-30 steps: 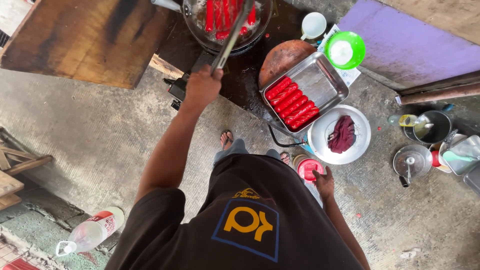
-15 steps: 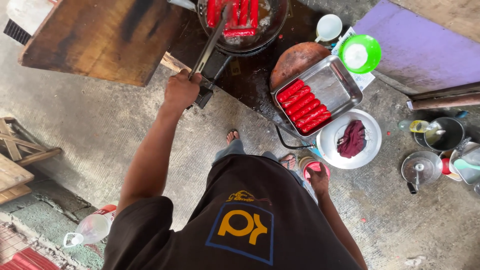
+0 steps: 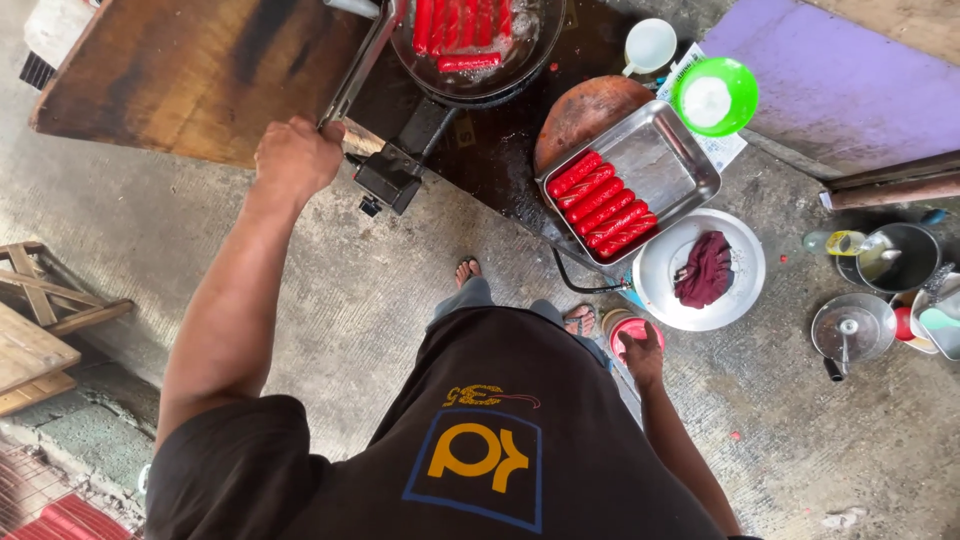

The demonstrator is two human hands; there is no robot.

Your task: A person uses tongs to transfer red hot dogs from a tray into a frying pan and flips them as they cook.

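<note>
My left hand [image 3: 297,155] is closed around the long metal handle of a utensil [image 3: 355,70] that reaches into a dark pan [image 3: 480,80] of red sausages [image 3: 455,25] at the top edge. My right hand [image 3: 640,352] hangs low by my hip, over a small red round container [image 3: 622,332]. Whether it grips the container is unclear. A steel tray [image 3: 665,160] holding a row of raw red sausages [image 3: 600,205] sits right of the pan.
A white plate [image 3: 745,295] carries a dark red lump. A green bowl [image 3: 714,95], a white cup [image 3: 648,45] and a brown round board [image 3: 585,110] stand nearby. The wooden table [image 3: 190,70] is left, with a pot lid [image 3: 852,325] and a black pot [image 3: 895,255] right.
My left hand has slid leftward with the utensil handle, away from the stove front. The view has shifted, so the pan sits higher. The right hand stays put.
</note>
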